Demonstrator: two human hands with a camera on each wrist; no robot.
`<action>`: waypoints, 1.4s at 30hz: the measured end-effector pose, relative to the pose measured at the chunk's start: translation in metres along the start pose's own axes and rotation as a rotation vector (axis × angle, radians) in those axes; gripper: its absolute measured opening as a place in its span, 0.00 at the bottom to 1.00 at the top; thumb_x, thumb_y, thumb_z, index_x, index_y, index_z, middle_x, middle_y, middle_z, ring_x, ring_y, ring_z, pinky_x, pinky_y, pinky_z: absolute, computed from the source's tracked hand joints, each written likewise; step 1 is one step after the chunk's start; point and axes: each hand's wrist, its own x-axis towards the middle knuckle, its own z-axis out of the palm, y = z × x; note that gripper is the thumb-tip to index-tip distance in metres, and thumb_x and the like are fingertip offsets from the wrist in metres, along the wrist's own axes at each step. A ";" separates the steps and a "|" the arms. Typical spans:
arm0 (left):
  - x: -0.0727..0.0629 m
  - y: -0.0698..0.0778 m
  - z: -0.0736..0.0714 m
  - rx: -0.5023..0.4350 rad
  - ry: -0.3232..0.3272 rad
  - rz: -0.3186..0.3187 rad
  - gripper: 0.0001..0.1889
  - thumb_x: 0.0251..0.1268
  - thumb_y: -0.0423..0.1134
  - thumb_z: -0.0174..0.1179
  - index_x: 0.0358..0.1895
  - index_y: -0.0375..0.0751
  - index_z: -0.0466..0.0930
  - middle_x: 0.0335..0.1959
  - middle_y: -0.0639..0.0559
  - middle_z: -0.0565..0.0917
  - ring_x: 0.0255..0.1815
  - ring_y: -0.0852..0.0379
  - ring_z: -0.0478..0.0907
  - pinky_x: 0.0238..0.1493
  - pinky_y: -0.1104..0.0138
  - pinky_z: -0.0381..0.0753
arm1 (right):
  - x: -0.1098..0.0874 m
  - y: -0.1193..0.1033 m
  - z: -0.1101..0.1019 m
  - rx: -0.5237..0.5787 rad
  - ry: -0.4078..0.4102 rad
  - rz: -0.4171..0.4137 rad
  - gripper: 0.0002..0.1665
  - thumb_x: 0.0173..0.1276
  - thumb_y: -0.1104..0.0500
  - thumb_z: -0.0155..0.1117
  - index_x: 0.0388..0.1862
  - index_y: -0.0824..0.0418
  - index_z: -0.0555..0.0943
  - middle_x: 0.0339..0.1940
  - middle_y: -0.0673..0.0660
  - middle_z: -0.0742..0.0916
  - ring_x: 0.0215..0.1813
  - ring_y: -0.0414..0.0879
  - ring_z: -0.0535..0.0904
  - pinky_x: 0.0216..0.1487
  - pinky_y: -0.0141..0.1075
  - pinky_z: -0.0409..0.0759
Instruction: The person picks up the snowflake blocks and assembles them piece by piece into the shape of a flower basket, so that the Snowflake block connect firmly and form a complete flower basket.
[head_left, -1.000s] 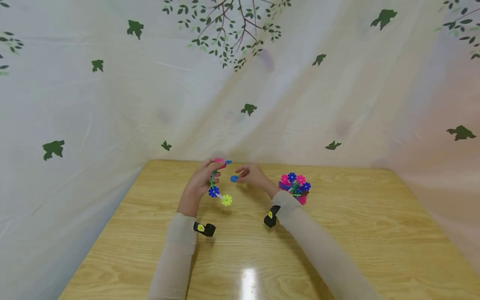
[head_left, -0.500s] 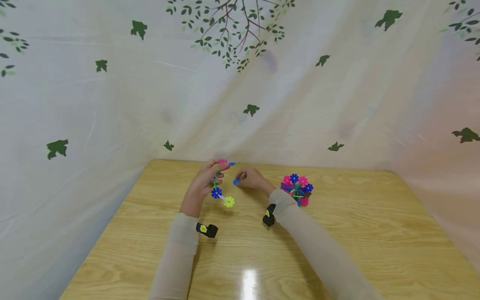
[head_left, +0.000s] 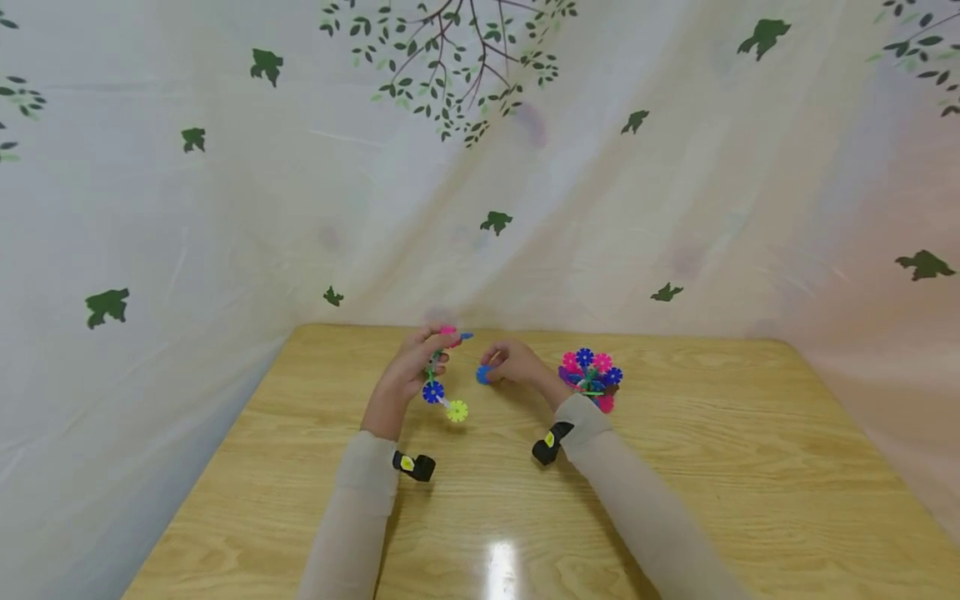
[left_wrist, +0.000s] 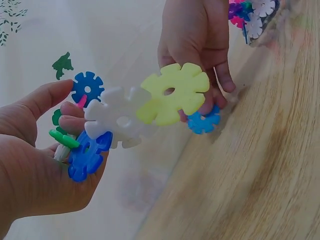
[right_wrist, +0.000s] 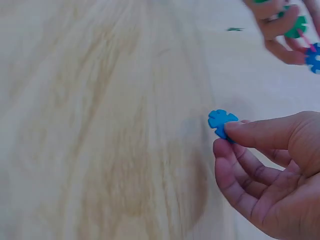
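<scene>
My left hand (head_left: 407, 367) grips a chain of notched snowflake discs near the back of the table. In the left wrist view a yellow disc (left_wrist: 175, 92) hangs at the chain's near end, joined to a white disc (left_wrist: 107, 112). A dark blue disc (left_wrist: 90, 157), a green disc (left_wrist: 59, 136) and a blue disc (left_wrist: 87, 89) by the thumb tip are also on it; the palm side of the chain is partly hidden by fingers. My right hand (head_left: 519, 365) pinches a single light blue disc (right_wrist: 220, 120) between thumb and fingertips, apart from the chain.
A heap of pink, blue, purple and green discs (head_left: 588, 379) lies on the wooden table (head_left: 712, 450) to the right of my right hand. Behind the table's far edge hangs a pale cloth (head_left: 405, 208) with printed leaves and birds. Each wrist carries a small black camera (head_left: 415, 467).
My right hand has drawn slightly away from the left and lower, with the light blue disc turning in its fingertips. The left hand and its chain stay almost in place.
</scene>
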 end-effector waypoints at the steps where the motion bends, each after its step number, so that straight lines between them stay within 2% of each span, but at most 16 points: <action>1: 0.000 -0.001 0.000 0.003 -0.001 -0.001 0.06 0.75 0.36 0.60 0.48 0.45 0.75 0.36 0.58 0.79 0.23 0.67 0.68 0.21 0.79 0.67 | -0.002 0.000 -0.001 0.036 0.011 -0.002 0.14 0.60 0.70 0.71 0.46 0.71 0.83 0.33 0.56 0.85 0.29 0.41 0.78 0.28 0.30 0.80; 4: 0.000 -0.002 0.001 0.009 -0.004 0.000 0.07 0.75 0.37 0.60 0.50 0.44 0.74 0.36 0.58 0.79 0.23 0.67 0.68 0.21 0.78 0.67 | -0.010 -0.001 -0.005 0.138 0.067 -0.031 0.16 0.64 0.69 0.70 0.50 0.72 0.82 0.33 0.55 0.86 0.29 0.39 0.80 0.32 0.34 0.84; 10: -0.001 -0.003 0.004 0.020 -0.010 0.005 0.12 0.75 0.37 0.60 0.56 0.40 0.74 0.36 0.58 0.80 0.22 0.67 0.67 0.21 0.77 0.67 | -0.023 -0.018 -0.016 0.295 0.163 -0.125 0.18 0.69 0.68 0.66 0.56 0.76 0.80 0.35 0.50 0.87 0.34 0.37 0.83 0.42 0.37 0.87; 14: -0.001 -0.004 0.004 0.027 -0.008 0.002 0.13 0.75 0.37 0.61 0.56 0.39 0.74 0.36 0.58 0.81 0.23 0.66 0.68 0.22 0.76 0.67 | -0.028 -0.028 -0.020 0.372 0.188 -0.148 0.19 0.71 0.68 0.66 0.58 0.76 0.80 0.33 0.48 0.87 0.35 0.39 0.83 0.44 0.39 0.88; 18: 0.000 -0.004 0.004 0.039 -0.006 0.006 0.17 0.74 0.38 0.61 0.60 0.36 0.73 0.36 0.58 0.80 0.24 0.65 0.68 0.23 0.76 0.68 | -0.031 -0.033 -0.021 0.422 0.195 -0.151 0.18 0.71 0.68 0.65 0.58 0.76 0.80 0.33 0.47 0.87 0.36 0.40 0.83 0.43 0.36 0.87; 25: 0.001 -0.006 0.003 0.046 -0.011 0.012 0.12 0.74 0.37 0.61 0.55 0.40 0.75 0.35 0.59 0.80 0.24 0.65 0.69 0.23 0.75 0.68 | -0.032 -0.033 -0.021 0.461 0.215 -0.163 0.20 0.70 0.69 0.66 0.58 0.77 0.79 0.32 0.45 0.87 0.34 0.38 0.84 0.40 0.32 0.87; 37: 0.001 -0.008 0.007 0.062 -0.015 0.002 0.14 0.74 0.38 0.61 0.57 0.37 0.75 0.36 0.59 0.81 0.25 0.65 0.68 0.23 0.75 0.69 | -0.031 -0.031 -0.017 0.450 0.189 -0.170 0.17 0.70 0.67 0.67 0.55 0.73 0.82 0.34 0.47 0.87 0.37 0.44 0.85 0.42 0.36 0.88; 42: 0.002 -0.009 0.009 0.053 -0.007 -0.013 0.12 0.75 0.38 0.61 0.56 0.40 0.76 0.37 0.57 0.82 0.24 0.66 0.69 0.22 0.76 0.69 | -0.031 -0.031 -0.016 0.450 0.202 -0.167 0.17 0.70 0.66 0.68 0.55 0.72 0.82 0.34 0.47 0.87 0.38 0.45 0.86 0.47 0.44 0.88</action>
